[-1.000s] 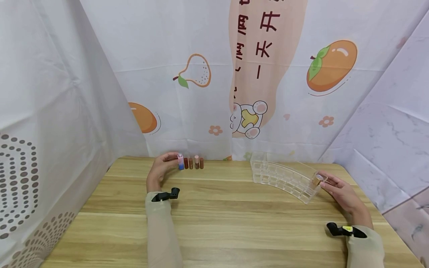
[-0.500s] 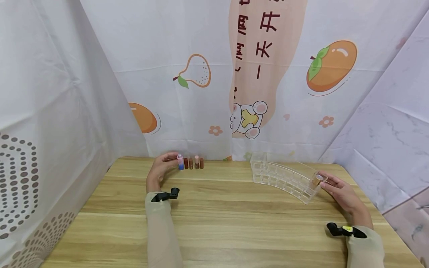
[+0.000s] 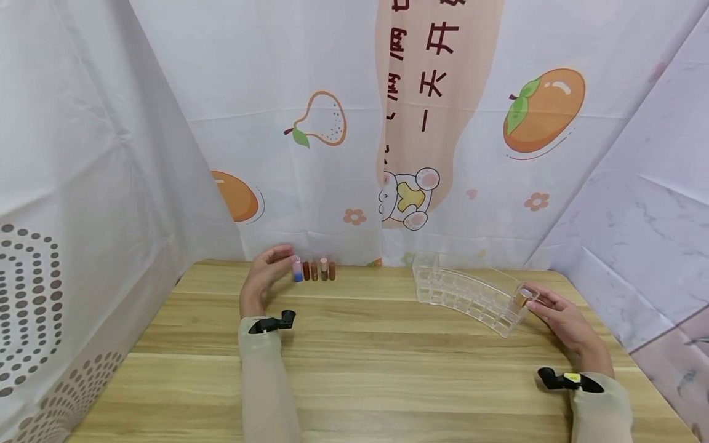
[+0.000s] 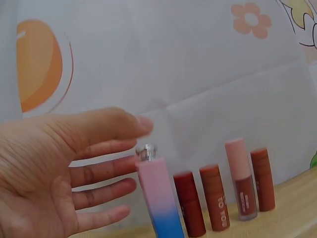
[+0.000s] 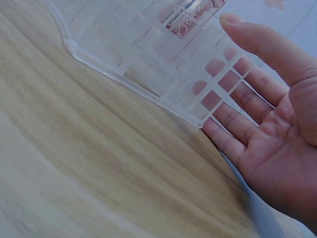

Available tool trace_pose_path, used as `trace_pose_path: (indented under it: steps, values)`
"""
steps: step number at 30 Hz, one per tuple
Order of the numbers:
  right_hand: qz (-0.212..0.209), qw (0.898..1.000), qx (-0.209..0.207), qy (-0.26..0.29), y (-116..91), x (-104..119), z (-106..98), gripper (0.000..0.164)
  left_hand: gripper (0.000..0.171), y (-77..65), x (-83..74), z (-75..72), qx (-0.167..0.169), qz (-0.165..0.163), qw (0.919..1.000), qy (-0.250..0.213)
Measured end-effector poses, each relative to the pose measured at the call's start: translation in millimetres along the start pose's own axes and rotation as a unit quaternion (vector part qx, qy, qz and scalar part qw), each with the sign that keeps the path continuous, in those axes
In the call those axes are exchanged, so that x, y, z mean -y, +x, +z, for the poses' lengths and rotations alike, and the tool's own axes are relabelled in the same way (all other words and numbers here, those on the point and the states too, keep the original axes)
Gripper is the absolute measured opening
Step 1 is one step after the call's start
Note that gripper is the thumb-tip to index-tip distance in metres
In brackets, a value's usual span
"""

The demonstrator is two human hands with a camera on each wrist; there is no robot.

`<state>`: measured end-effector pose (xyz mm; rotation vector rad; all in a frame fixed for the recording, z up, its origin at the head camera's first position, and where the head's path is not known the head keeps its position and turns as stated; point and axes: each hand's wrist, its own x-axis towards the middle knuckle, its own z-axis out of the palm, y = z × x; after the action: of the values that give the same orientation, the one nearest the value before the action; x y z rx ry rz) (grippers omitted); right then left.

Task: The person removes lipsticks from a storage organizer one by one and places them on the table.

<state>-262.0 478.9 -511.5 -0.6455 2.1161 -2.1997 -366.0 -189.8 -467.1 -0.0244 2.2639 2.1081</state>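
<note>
At the back left of the table, my left hand [image 3: 263, 275] is beside a pink-and-blue lipstick tube [image 4: 161, 198] with a silver top. Its fingers are spread behind the tube, and the thumb is extended above the top, apart from it. To the tube's right stand a dark red lip tube [image 4: 189, 204], an orange-brown one [image 4: 216, 198], a pink-capped lip gloss [image 4: 241, 181] and a brown tube [image 4: 262, 179]. My right hand [image 3: 565, 317] rests its straight fingers against the right end of a clear, curved lipstick organizer [image 3: 462, 292], thumb raised near the upper edge. A gold-and-pink lip product [image 3: 522, 297] stands in its end slot.
The wooden table [image 3: 388, 369] reaches back to a white printed curtain [image 3: 310, 203]. Other curtains hang at the left and right sides. Black wrist cameras [image 3: 272, 323] are strapped over both sleeves.
My left thumb and fingers have come off the pink-and-blue lipstick, which stays upright in the row. The right hand keeps its place at the organizer. The head view has shifted slightly.
</note>
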Motion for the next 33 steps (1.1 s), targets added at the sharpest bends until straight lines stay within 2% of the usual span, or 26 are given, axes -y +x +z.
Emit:
trace_pose_path:
  steps: [6, 12, 15, 20, 23, 26, 33]
  values:
    - [0.007, 1.000, -0.009, -0.008, -0.5, 0.3, 1.0, 0.052, 0.054, -3.7, -28.2, 9.4, -0.010, 0.058, 0.9981, 0.020]
    - [0.000, 1.000, -0.003, -0.002, 1.2, 0.5, 1.4, 0.054, 0.050, -18.5, -70.4, 32.9, -0.008, 0.107, 0.9942, 0.014]
    - [-0.007, 1.000, -0.001, 0.007, 2.1, -0.1, 0.6, 0.054, 0.047, -19.3, -80.6, 43.3, -0.020, 0.155, 0.9873, 0.031]
    - [-0.003, 1.000, -0.004, -0.001, 1.0, -1.6, -1.1, 0.053, 0.042, -13.0, -85.4, 61.9, -0.052, 0.241, 0.9684, 0.036]
    - [0.003, 1.000, -0.008, -0.009, -0.3, -3.3, -0.9, 0.052, 0.038, -16.1, -94.9, 80.3, -0.061, 0.283, 0.9570, 0.021]
    - [0.004, 1.000, -0.010, -0.012, -0.7, -4.9, -1.0, 0.052, 0.034, -19.5, -106.8, 105.0, -0.055, 0.313, 0.9481, 0.015]
    - [0.006, 1.000, -0.018, -0.024, 0.3, -4.3, -1.8, 0.051, 0.031, -19.5, -128.7, 170.0, 0.018, 0.344, 0.9379, 0.043]
